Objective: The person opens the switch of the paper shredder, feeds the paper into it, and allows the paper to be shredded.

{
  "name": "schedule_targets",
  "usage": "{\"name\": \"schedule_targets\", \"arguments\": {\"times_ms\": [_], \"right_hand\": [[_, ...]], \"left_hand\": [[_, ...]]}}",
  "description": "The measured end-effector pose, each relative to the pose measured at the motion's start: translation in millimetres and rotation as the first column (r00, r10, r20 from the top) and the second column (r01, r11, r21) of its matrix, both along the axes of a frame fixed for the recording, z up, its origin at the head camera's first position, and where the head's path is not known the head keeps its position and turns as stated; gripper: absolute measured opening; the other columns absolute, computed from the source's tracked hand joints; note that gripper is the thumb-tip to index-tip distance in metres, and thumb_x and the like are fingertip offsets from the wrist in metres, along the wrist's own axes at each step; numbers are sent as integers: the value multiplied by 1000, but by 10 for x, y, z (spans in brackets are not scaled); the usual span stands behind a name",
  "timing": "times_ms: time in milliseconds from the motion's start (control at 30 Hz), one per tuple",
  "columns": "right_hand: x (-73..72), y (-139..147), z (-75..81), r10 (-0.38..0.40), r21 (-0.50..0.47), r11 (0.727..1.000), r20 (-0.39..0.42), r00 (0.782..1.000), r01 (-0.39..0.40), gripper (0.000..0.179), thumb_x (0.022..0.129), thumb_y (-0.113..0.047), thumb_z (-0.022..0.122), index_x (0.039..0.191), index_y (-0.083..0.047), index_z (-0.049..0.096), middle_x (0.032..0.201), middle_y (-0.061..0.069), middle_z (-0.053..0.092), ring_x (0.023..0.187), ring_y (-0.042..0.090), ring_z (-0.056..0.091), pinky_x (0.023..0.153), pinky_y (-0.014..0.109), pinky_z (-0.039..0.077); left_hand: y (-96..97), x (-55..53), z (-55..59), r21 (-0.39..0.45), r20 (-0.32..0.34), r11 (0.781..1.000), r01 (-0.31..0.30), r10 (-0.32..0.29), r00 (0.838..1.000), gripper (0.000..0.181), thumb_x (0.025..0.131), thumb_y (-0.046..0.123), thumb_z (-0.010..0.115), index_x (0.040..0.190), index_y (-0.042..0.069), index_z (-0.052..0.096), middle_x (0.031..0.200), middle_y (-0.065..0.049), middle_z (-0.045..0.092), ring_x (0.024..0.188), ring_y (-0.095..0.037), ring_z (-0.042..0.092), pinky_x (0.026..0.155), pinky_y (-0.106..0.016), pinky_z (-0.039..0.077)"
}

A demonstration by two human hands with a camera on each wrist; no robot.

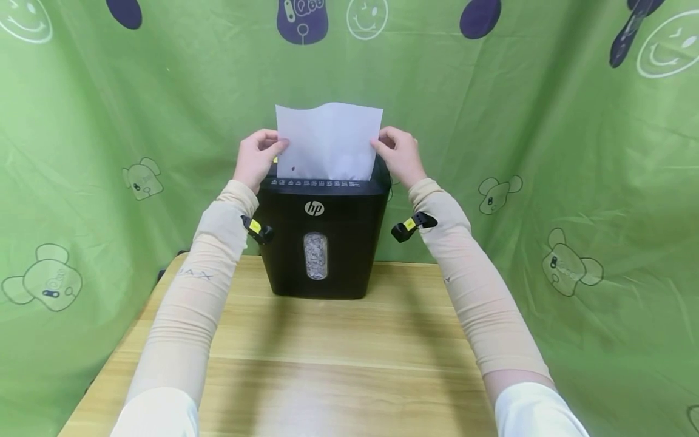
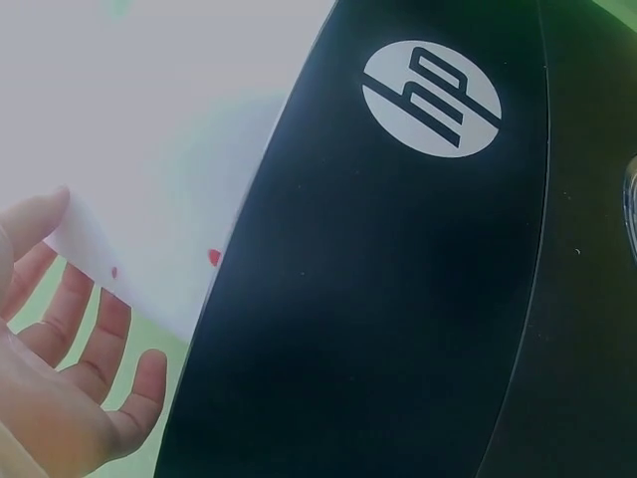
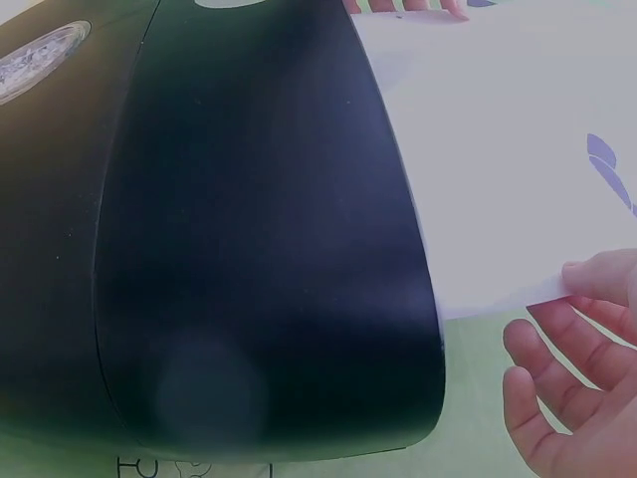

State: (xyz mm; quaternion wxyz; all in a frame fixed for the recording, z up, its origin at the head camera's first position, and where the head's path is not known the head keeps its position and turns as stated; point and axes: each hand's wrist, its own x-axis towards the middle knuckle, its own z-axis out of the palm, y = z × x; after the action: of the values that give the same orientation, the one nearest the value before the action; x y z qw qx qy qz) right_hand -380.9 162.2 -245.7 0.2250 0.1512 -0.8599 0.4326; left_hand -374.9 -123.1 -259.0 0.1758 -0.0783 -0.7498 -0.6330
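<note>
A white sheet of paper (image 1: 329,139) stands upright at the top of a black HP paper shredder (image 1: 349,237), its lower edge hidden behind the shredder's front rim. My left hand (image 1: 259,156) pinches the sheet's left edge between thumb and fingers. On the opposite edge, my right hand (image 1: 401,153) pinches it at about the same height. In the left wrist view, small red spots mark the paper (image 2: 199,179) near the left hand (image 2: 75,358). The right wrist view has the right hand's (image 3: 582,368) thumb on the sheet (image 3: 498,169), with the other fingers fanned below.
The shredder stands at the far side of a wooden table (image 1: 327,352). A small window (image 1: 315,256) in its front shows shredded bits inside. Green printed curtain (image 1: 207,73) hangs behind and along both sides. Each wrist carries a black strap-on camera (image 1: 256,229).
</note>
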Motion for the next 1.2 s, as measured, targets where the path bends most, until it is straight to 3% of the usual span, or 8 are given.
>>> {"name": "schedule_targets", "arguments": {"times_ms": [300, 767, 1200], "right_hand": [[-21, 6, -10, 6, -16, 1000, 4, 1000, -6, 22, 94, -19, 63, 102, 1, 66, 97, 15, 66, 79, 7, 51, 75, 20, 41], [-1, 39, -11, 16, -20, 1000, 20, 1000, -15, 20, 93, -17, 63, 103, 0, 66, 101, 15, 67, 86, 13, 55, 79, 21, 43], [-37, 82, -41, 26, -33, 999, 18, 999, -26, 19, 93, -17, 64, 104, -3, 69, 101, 11, 69, 82, 5, 56, 78, 19, 44]], "left_hand": [[23, 1, -7, 5, -14, 1000, 8, -8, 1000, 11, 88, 18, 72, 97, 13, 68, 94, 6, 65, 92, -9, 58, 90, -31, 48], [34, 0, -43, 7, -24, 1000, 2, -2, 1000, 10, 88, 19, 72, 92, 14, 65, 91, 6, 63, 91, -10, 58, 89, -28, 48], [7, -23, -84, 24, -27, 1000, -2, 3, 1000, 20, 89, 16, 71, 105, 7, 66, 91, 9, 61, 89, -7, 57, 88, -25, 49]]}}
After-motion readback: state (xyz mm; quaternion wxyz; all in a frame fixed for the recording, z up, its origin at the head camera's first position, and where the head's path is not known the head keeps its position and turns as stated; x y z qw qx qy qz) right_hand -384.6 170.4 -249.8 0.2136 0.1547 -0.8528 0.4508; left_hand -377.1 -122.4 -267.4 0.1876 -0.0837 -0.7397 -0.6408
